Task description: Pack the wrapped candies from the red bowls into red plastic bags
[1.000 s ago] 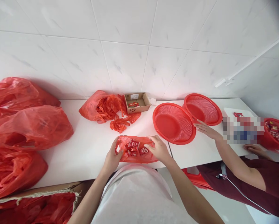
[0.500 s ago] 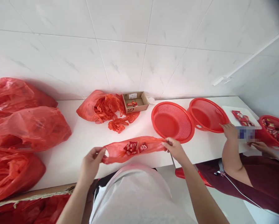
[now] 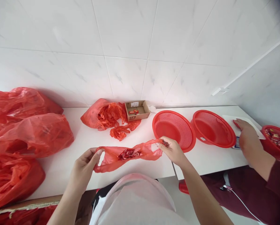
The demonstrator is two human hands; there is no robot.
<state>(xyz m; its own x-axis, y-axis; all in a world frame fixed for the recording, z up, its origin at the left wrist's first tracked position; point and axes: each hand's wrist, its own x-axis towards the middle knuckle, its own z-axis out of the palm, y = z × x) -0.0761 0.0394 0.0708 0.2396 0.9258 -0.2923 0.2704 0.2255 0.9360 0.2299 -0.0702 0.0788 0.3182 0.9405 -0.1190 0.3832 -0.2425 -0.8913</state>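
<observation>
A thin red plastic bag (image 3: pixel 109 161) is stretched sideways above the white table, with several small red packets (image 3: pixel 130 153) lying in its middle. My left hand (image 3: pixel 85 165) pinches the bag's left end by a handle loop. At the opposite end, my right hand (image 3: pixel 171 150) grips the other handle, beside the rim of a red plastic basket (image 3: pixel 170 126). Both hands are closed on the plastic, and the bag sags a little between them.
Filled red bags (image 3: pixel 37 131) cover the table's left end. Behind my hands are a bag of crumpled red bags (image 3: pixel 102 114) and a small cardboard box (image 3: pixel 137 111) holding packets. To the right stand a second basket (image 3: pixel 212 128), a co-worker's arm (image 3: pixel 253 147) and a basket of packets (image 3: pixel 277 140).
My hands have moved slightly apart, drawing the bag tighter and narrowing its mouth around the packets. The co-worker's hand has left the second basket's rim and reached onto the white tray.
</observation>
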